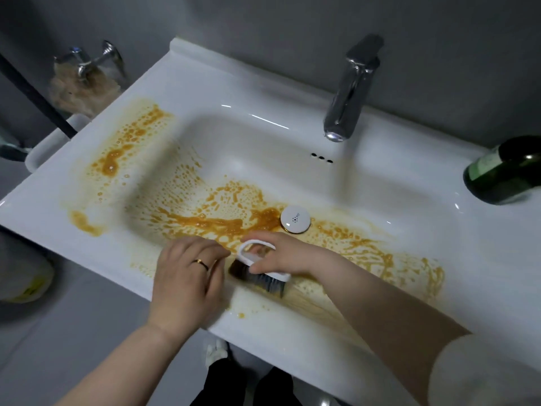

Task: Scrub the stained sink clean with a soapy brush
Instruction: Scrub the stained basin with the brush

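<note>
Nearest to me, below the sink's front edge, I see dark trousers (243,385) and a grey floor (73,332). A pale, yellowish thing (23,276) on the floor at the left is too blurred for me to name.

My left hand (190,276) lies on the near rim of the white sink (497,259), fingers relaxed and apart, with a ring (200,263) on one finger. Its fingertips reach towards the brush (260,271); motion blur stops me telling whether they touch it. My right hand (281,253) is curled round the brush's white loop handle. The dark bristles press on the inner front slope of the basin, just this side of the drain plug (295,218).

An orange-brown stain (222,221) with foamy bubbles spreads across the basin floor and up over the left rim. It also runs along the front rim to the right.

Further back, three overflow holes (321,157) sit under a chrome tap (349,92). A dark green bottle (503,171) lies tilted on the right rim, cut off by the frame edge. Left of the sink are a white holder (49,145) and a metal valve (93,61) on the grey wall, with a crusty patch round it. My right sleeve is cut off at the bottom corner.
</note>
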A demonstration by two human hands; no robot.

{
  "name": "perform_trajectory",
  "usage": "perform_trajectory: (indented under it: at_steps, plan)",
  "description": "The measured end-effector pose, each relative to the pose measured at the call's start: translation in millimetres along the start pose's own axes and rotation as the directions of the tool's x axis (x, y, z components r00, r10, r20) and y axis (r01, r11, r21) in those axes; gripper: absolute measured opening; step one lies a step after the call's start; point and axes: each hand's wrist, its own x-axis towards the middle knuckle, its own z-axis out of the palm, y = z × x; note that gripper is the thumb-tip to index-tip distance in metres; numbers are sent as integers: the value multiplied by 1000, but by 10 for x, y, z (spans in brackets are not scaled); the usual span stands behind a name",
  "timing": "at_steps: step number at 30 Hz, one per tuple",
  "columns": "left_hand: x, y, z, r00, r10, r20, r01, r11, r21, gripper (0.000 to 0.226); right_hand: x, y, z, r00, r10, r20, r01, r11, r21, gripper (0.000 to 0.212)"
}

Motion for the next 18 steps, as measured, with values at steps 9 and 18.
perform_trajectory:
  at_steps: [9,18]
  plan:
    - [-36,158,122,997,71,-13,-71,997,20,31,-684,587,-270,984,169,51,-169,986,-13,51]
    - [-46,177,139,997,73,-33,-71,996,51,32,-907,716,-307,985,162,67,-161,987,-15,51]
